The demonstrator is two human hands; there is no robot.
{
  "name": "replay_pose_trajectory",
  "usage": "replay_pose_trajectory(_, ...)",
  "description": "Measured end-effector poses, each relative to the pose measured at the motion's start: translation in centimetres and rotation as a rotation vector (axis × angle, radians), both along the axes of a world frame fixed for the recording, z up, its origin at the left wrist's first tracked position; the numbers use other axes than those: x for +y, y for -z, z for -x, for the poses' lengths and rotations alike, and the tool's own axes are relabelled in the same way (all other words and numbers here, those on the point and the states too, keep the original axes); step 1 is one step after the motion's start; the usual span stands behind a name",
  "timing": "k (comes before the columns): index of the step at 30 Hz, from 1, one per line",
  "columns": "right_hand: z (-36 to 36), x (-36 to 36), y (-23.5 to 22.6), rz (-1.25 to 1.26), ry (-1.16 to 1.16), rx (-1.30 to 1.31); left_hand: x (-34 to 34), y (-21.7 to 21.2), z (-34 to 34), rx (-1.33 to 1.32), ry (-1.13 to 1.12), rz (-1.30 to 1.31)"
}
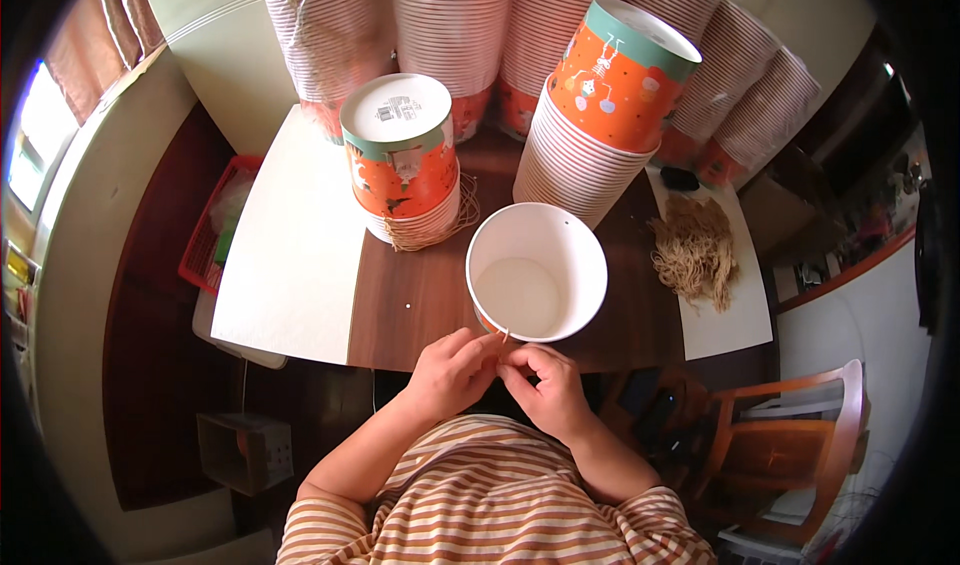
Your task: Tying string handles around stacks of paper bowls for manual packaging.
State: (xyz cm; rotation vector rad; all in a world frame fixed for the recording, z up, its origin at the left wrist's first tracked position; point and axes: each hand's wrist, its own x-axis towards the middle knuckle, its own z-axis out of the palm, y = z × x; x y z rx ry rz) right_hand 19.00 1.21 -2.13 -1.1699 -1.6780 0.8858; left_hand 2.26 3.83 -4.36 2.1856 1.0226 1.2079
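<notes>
Striped sleeves lead to both hands at lower centre, left hand (452, 373) and right hand (545, 385) each with grip pinched together on a thin tan string (503, 337) at the near rim of the open white paper tub (537, 272) on the bench (420, 295), stacked orange tubs (600, 115) behind

Dark wood counter (420, 300), white sheets (290, 255) over left and right ends. Pale wall (85, 295) at left, bright window (35, 130) with reddish curtain (95, 40) beside it (daylight strong there). Red basket (205, 240) low beside counter. Wooden chair (790, 440) at lower right. Small open box (245, 452) on dark floor (150, 415).
</notes>
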Motion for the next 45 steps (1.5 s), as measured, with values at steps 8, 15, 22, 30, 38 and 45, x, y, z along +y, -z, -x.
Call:
replay_pose_trajectory(8,0.2,0.8,0.8,-0.205,0.123,-0.177,-0.3,3.3,-1.5,-0.355,-0.060,0.360)
replay_pose_trajectory(15,0.4,1.2,2.3,-0.512,0.281,-0.424,-1.9,1.7,-3.0,-1.000,0.009,0.961)
replay_pose_trajectory(22,0.7,1.3,3.5,0.282,0.077,0.448,-2.1,1.3,-2.0,-1.382,0.267,1.343)
replay_pose_trajectory(30,0.6,1.5,3.6,0.598,-0.140,0.838,-3.2,0.5,-1.7,-1.269,-0.009,1.264)
replay_pose_trajectory(38,1.3,0.7,1.8,0.281,-0.018,0.367,-3.4,1.1,-1.7,-1.157,-0.106,1.111)
replay_pose_trajectory(45,1.4,0.8,2.3,0.401,-0.001,0.540,-3.4,1.1,-1.8,-1.054,-0.146,0.981)
